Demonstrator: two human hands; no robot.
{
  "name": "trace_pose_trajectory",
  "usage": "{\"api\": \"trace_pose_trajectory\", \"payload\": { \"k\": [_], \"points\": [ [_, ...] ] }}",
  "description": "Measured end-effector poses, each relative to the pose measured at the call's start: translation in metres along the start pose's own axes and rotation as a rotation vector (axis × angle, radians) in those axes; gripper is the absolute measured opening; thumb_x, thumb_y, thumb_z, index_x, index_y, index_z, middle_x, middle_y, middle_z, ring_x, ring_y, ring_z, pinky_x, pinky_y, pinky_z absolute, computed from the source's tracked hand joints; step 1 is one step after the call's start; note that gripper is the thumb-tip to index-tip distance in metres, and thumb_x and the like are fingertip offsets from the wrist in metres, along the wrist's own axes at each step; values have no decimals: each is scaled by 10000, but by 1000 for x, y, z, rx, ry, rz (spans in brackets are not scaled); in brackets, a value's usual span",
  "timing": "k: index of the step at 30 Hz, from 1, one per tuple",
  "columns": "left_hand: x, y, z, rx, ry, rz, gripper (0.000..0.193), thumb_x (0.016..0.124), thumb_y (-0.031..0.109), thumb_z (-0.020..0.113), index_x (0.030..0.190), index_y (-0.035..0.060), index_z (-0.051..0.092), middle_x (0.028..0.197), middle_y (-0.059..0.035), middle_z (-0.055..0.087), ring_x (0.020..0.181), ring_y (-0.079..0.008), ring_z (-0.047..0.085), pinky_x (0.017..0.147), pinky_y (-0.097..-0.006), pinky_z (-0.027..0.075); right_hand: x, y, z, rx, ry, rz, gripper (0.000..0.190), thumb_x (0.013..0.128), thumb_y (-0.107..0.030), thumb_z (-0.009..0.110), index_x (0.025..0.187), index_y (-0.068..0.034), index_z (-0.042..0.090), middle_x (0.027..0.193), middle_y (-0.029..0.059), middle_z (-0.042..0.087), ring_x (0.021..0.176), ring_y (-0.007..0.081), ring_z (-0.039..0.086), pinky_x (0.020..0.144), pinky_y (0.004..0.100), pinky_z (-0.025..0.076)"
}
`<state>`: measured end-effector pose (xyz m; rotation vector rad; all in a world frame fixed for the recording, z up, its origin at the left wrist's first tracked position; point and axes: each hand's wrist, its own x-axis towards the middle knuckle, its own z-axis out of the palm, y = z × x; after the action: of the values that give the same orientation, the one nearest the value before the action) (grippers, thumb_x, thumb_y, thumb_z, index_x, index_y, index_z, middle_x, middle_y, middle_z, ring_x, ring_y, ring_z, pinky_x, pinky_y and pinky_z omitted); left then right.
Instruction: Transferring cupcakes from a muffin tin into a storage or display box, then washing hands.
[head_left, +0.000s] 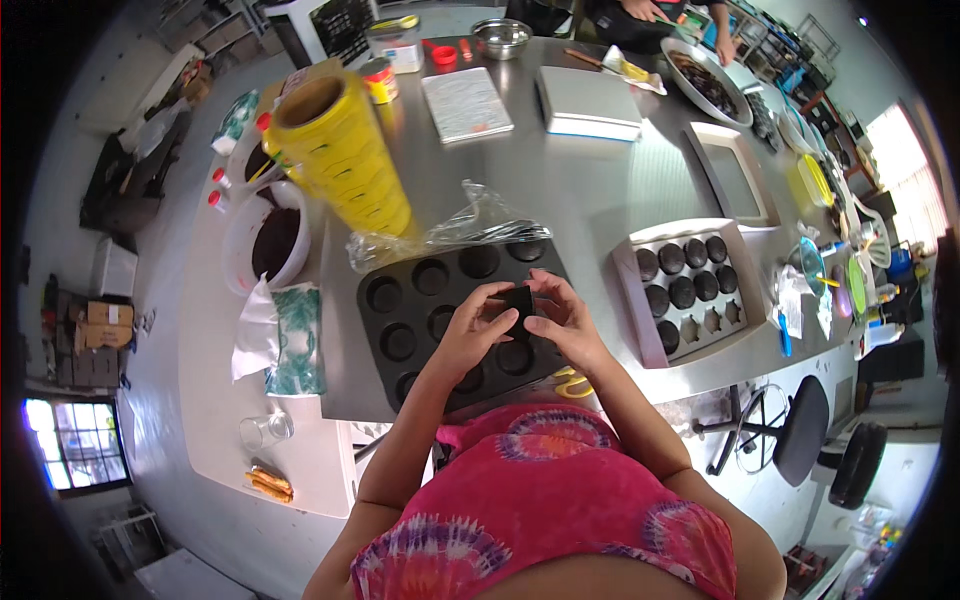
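Note:
My left hand (480, 326) and my right hand (562, 315) meet above a dark muffin tin (409, 311). Between their fingers and thumbs is a small black cup-shaped piece (520, 309), perhaps a baking liner or a stack of liners; the fingers cover part of it. The tin's round wells look dark inside, and my forearms hide some of them. Crumpled clear plastic film (465, 231) lies along the tin's far edge. To the right, an open cardboard box (637, 315) holds several dark chocolate cupcakes (681, 292) in a white insert with cut-out holes.
A tall yellow roll of film (341, 157) stands behind the tin. Tubs of dark batter (276, 244) and a tissue pack (296, 341) are at left. Yellow-handled scissors (574, 384) lie by my right forearm. Across the steel table, another person's hand (724, 49) is near a bowl (742, 112).

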<state>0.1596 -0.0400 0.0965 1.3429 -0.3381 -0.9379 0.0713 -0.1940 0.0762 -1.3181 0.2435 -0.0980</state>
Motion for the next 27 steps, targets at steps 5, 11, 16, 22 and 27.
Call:
{"api": "trace_pose_trajectory", "payload": {
  "k": [5,11,16,22,27],
  "points": [
    [18,-12,64,25,-26,40,364,858,131,595,1198,80,474,1025,-72,542,889,-125,563,734,-251,504,-31,-6,-40,456,17,109,605,920,-427,433,1408,-121,247,1377,101,331,1238,184,358,1010,376,307],
    [37,-6,162,647,108,410,397,734,115,706,1080,27,534,943,-94,586,802,-134,601,660,-251,488,-64,-25,-106,829,42,181,538,946,-427,364,1374,-110,287,1246,73,458,1138,170,472,970,333,389],
    [56,-17,209,764,99,420,380,715,106,709,1039,23,528,932,-92,580,794,-142,593,654,-248,480,-89,-36,-155,890,67,157,527,944,-358,413,1371,-82,275,1225,90,471,1119,193,489,960,352,406],
    [70,-33,241,556,77,289,419,702,69,698,1068,36,497,924,-85,572,798,-157,590,652,-260,478,-105,-38,-198,952,35,182,504,934,-331,447,1357,-93,308,1189,82,495,1057,170,518,913,332,436],
    [71,-32,267,784,104,379,494,609,155,735,1037,50,512,977,-130,545,877,-266,576,747,-350,482,-112,-43,-211,945,108,269,495,906,-298,515,1325,-91,351,1148,77,518,1032,157,535,861,322,474]
  ]
}}
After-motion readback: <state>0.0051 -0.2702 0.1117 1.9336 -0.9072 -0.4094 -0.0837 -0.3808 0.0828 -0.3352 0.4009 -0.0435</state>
